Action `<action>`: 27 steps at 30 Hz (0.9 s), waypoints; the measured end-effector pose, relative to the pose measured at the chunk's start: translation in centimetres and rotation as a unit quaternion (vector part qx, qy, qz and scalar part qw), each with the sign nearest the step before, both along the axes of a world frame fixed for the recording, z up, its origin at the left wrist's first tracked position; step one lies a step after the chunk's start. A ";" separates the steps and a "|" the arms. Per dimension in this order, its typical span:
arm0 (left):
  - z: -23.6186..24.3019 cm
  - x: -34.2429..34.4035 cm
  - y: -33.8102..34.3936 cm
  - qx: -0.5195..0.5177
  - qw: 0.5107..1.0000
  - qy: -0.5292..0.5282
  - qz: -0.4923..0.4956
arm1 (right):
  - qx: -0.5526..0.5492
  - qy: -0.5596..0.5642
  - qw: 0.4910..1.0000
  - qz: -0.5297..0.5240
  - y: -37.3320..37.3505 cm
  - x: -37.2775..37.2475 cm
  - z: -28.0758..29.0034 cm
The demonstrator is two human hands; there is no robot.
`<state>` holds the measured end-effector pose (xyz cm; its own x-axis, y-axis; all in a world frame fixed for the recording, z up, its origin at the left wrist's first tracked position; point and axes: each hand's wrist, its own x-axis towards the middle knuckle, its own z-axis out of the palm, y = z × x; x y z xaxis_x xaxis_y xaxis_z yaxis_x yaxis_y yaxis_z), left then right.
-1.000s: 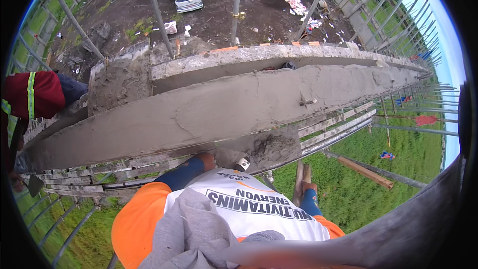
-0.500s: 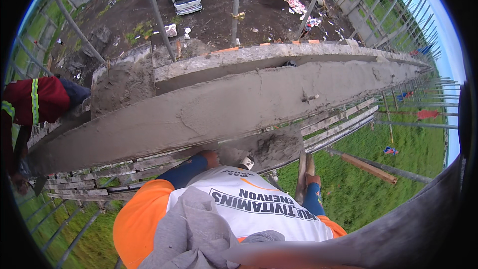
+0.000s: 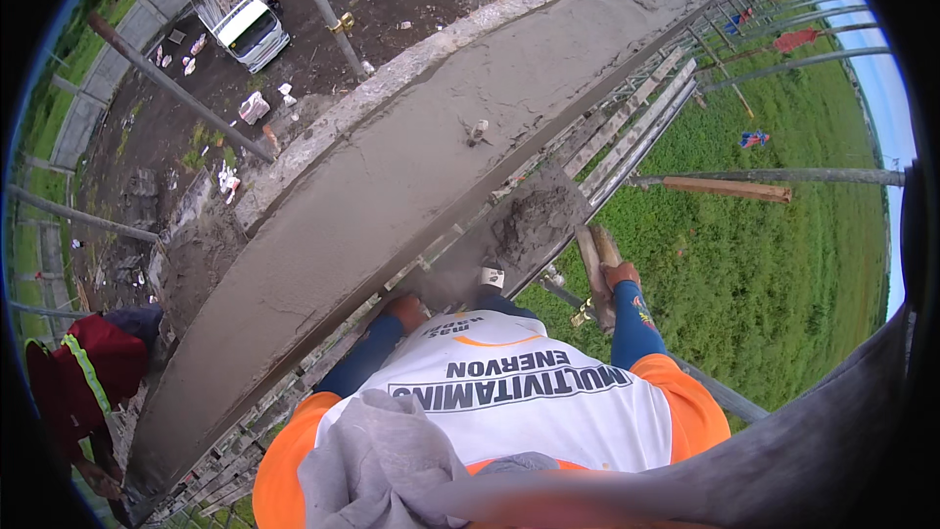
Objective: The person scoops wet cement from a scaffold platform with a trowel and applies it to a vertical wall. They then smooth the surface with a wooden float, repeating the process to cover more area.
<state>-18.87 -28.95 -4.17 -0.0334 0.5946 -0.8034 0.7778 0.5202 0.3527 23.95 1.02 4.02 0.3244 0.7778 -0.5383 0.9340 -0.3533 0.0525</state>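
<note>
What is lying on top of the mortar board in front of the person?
A heap of grey mortar sits on the mortar board. The left hand rests at its near edge; what lies under the board is covered.

Both arms in dark blue sleeves, reaching up from the lower centre of the frame. Left hand (image 3: pixel 405 312) at centre left, bare, fingers curled under. Right hand (image 3: pixel 621 274) right of centre, bare, closed in a grip.
</note>
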 end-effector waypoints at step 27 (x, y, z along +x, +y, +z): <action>3.3 8.0 24.5 0.044 0.978 -0.161 0.124 | -0.036 0.043 0.994 -0.093 3.1 12.2 -5.9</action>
<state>-10.88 -4.48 -0.85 0.0613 0.6674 -0.7422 0.4730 0.6354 0.6104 36.15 4.10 -1.90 0.4088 0.6677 -0.6221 0.8555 -0.5177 0.0065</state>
